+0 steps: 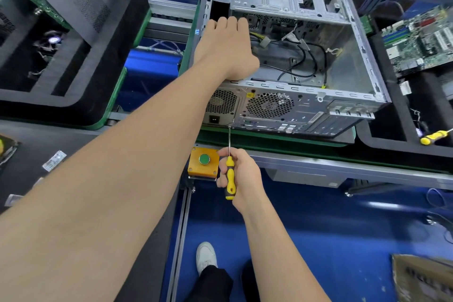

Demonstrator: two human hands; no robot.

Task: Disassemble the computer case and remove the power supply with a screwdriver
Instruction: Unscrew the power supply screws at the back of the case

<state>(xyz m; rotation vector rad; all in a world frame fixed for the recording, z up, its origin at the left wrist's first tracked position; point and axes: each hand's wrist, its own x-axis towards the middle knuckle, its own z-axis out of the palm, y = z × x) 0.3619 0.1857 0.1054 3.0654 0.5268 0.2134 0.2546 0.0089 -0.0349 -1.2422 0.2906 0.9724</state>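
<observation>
An open grey computer case (343,95) lies on its side on the green-edged conveyor, its rear panel facing me. My left hand (228,46) reaches down inside the case at its left end, where the power supply (220,105) sits; the fingertips curl over something hidden from view. My right hand (239,174) grips a yellow-and-black screwdriver (230,178) by the handle. Its thin shaft points up and the tip meets the rear panel beside the power supply's socket. Loose black cables (306,56) lie inside the case.
A yellow box with a green button (204,160) sits just left of my right hand. A second yellow screwdriver (434,137) lies in a black tray at right, beside a green motherboard (421,41). Black foam trays with parts stand at left. My white shoe (206,256) is on the blue floor.
</observation>
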